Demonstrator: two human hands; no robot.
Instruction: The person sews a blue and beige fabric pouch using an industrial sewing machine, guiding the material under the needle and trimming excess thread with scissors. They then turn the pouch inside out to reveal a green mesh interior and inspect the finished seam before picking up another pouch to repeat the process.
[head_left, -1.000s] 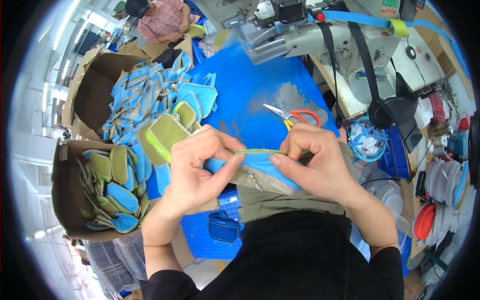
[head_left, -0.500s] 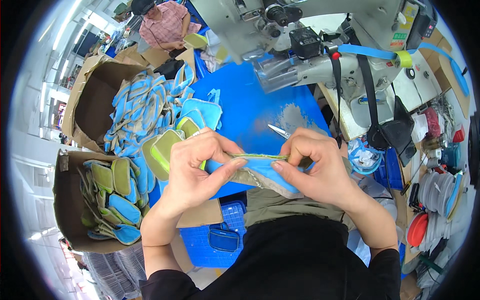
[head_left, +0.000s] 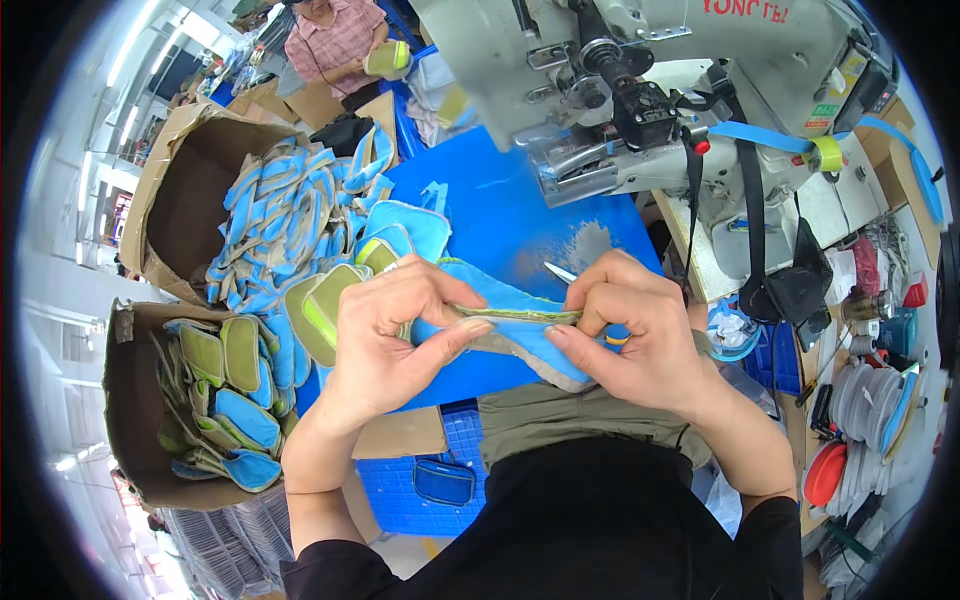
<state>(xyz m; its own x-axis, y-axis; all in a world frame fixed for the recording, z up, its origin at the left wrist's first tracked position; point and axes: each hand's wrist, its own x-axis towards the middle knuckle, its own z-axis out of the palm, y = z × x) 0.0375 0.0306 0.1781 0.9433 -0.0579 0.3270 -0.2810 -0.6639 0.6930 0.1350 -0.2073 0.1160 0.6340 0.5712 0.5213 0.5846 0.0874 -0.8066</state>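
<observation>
Between both hands stretches a blue fabric piece (head_left: 540,345) with a greyish border and a green edge along its fold. My left hand (head_left: 392,325) pinches its left end between thumb and fingers. At the other end, my right hand (head_left: 645,330) grips it the same way, thumb on the near face. Metal scissors (head_left: 559,272) lie partly under my right hand, so most of them is hidden. Just left of my left hand, green and blue fabric pads (head_left: 322,308) lie in a loose pile on the blue tabletop (head_left: 480,215).
A sewing machine (head_left: 640,125) stands at the far right with blue tape feeding to it. At left are a cardboard box (head_left: 165,215) beside tangled strips and another box (head_left: 140,440) of pads. Across the table, a person in a pink shirt (head_left: 330,45) handles a green pad.
The fabric piece has tilted, and more blue shows beyond its fold. My hands keep their grip. My view has shifted slightly; the person across now holds a green pad higher.
</observation>
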